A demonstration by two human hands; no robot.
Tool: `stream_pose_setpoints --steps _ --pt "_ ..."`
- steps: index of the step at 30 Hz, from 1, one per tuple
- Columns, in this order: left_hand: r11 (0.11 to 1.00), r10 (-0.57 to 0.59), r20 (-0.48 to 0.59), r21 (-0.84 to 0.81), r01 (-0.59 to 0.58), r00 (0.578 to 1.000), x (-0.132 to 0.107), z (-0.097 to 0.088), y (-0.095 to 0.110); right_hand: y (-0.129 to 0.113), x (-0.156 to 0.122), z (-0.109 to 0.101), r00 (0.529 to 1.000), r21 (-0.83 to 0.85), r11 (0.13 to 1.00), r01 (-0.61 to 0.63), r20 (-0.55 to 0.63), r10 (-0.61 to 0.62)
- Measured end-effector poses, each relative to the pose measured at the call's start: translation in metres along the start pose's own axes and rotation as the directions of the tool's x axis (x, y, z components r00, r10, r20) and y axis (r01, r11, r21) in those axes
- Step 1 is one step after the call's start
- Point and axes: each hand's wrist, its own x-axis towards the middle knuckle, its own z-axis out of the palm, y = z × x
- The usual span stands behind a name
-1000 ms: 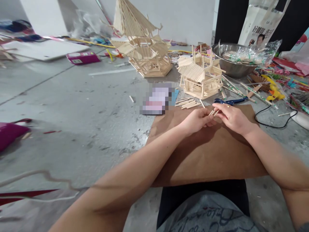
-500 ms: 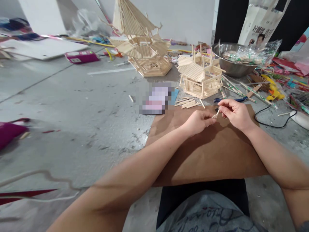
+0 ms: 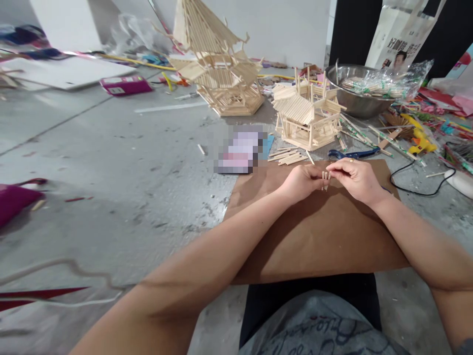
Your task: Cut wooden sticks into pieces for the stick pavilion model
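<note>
My left hand [image 3: 301, 183] and my right hand [image 3: 355, 178] meet over a brown cardboard sheet [image 3: 314, 236] on the floor. Both are closed in a pinch on a few short wooden sticks [image 3: 325, 180], which stand upright side by side between the fingertips. Just beyond them lies a small pile of loose sticks [image 3: 288, 157]. A small stick-built house [image 3: 306, 118] stands behind that pile, and a taller stick pagoda [image 3: 216, 59] rises further back.
Blue-handled scissors [image 3: 353, 154] lie by the right hand. A yellow glue gun [image 3: 419, 140] with a black cord [image 3: 421, 190] sits to the right. A metal bowl [image 3: 356, 101] holds bagged sticks. A magenta bag [image 3: 16, 199] lies at left on the grey concrete floor.
The sticks were held slanted between the hands; now they stand upright and aligned. My right hand rose half a second ago and has come back down against the left.
</note>
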Motion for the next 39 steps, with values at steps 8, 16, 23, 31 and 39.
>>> stream_pose_setpoints --steps 8,16,23,31,39 --pt "0.991 -0.007 0.019 0.132 0.005 1.0 0.0 0.0 -0.002 -0.001 -0.002 0.003 0.982 0.075 0.98 -0.185 0.045 0.182" --pt "0.989 -0.039 0.027 0.147 0.035 0.999 0.0 0.002 -0.001 0.001 -0.002 0.002 0.964 0.161 0.951 -0.263 0.079 0.253" --pt "0.981 -0.06 0.011 0.185 0.057 0.998 -0.001 0.004 0.005 0.005 -0.001 0.002 0.955 0.234 0.927 -0.293 0.11 0.275" --pt "0.979 -0.05 0.015 0.201 0.046 0.999 0.0 0.004 0.005 0.007 -0.001 0.003 0.947 0.227 0.919 -0.321 0.09 0.308" --pt "0.98 -0.057 0.024 0.193 0.052 0.998 0.001 0.004 0.004 0.01 -0.001 0.004 0.941 0.23 0.913 -0.338 0.094 0.325"
